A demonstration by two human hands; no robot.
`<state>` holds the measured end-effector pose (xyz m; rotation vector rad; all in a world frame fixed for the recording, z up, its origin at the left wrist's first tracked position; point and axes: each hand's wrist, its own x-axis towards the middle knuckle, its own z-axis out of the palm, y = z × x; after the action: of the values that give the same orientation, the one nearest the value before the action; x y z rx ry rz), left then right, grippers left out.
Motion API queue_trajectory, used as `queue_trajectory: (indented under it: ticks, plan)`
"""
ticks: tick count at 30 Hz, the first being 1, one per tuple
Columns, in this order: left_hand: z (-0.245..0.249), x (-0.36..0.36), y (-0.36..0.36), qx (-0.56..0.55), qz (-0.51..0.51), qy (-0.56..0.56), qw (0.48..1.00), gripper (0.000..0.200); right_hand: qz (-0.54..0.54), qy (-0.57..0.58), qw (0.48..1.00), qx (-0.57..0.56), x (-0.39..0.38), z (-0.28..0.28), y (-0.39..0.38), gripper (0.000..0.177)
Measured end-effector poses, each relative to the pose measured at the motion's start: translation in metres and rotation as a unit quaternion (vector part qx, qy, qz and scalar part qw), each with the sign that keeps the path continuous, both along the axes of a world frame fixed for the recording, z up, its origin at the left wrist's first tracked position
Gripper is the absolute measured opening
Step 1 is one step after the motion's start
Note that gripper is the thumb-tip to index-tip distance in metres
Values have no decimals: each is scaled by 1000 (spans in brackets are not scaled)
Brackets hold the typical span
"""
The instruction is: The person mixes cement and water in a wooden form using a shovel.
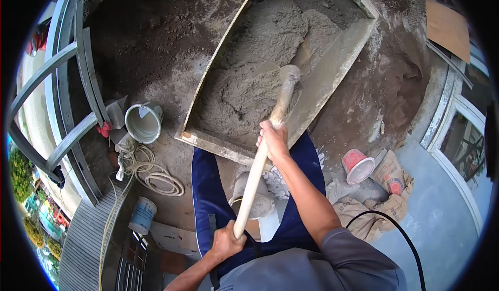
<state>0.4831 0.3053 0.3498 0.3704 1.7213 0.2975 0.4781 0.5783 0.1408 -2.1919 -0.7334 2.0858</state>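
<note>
A long-handled hoe (255,179) slants across the middle of the head view. My left hand (227,240) is wrapped round the butt end of its pale wooden handle, near my lap. Farther up the shaft, my right hand (274,141) is closed on it, just over the near edge of the mixing trough (340,83). Grey wet mortar (244,78) lies thick and lumpy in the trough. The round socket of the hoe sits at the mortar's surface, and its blade is mostly hidden there. Bare wood of the trough floor shows beside the mortar.
A white bucket (144,123) and a coiled hose (156,176) lie left. Another bucket (253,195) stands between my legs. To the right are a red pail (357,166) and crumpled cement bags (382,202). A metal frame (78,78) edges the left; a window (462,145) is at right.
</note>
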Motion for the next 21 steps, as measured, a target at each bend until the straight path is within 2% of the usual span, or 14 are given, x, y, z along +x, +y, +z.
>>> queue_trajectory:
  ticks: [1,3,4,6,8,12,13,15,16,17,21]
  plan:
    - [-5,11,15,56,27,-19,998,30,4,9,1000,24,6,17,26,18]
    - [-25,20,68,79,71,-61,992,32,2,18,996,87,8,23,95,17]
    - [-44,19,99,138,72,-35,987,33,1,36,992,117,6,16,133,18]
    - [-97,17,161,171,106,2,980,34,27,46,982,179,-7,-12,213,19]
    - [-133,-10,239,176,97,38,979,31,37,49,973,222,-27,-47,289,20]
    - [-181,-48,346,186,70,108,974,32,77,62,969,226,-63,-126,403,24]
    - [-187,-49,353,174,68,103,977,32,93,63,970,214,-67,-143,413,25]
    - [-186,-32,342,162,127,75,976,31,150,55,964,214,-68,-191,429,28]
    - [-183,-26,340,161,159,64,972,31,190,37,955,226,-72,-179,404,28]
    - [-168,-13,331,139,186,62,971,30,221,5,960,173,-74,-163,375,26]
    - [-132,15,267,74,197,41,977,28,188,-7,971,147,-49,-135,270,24]
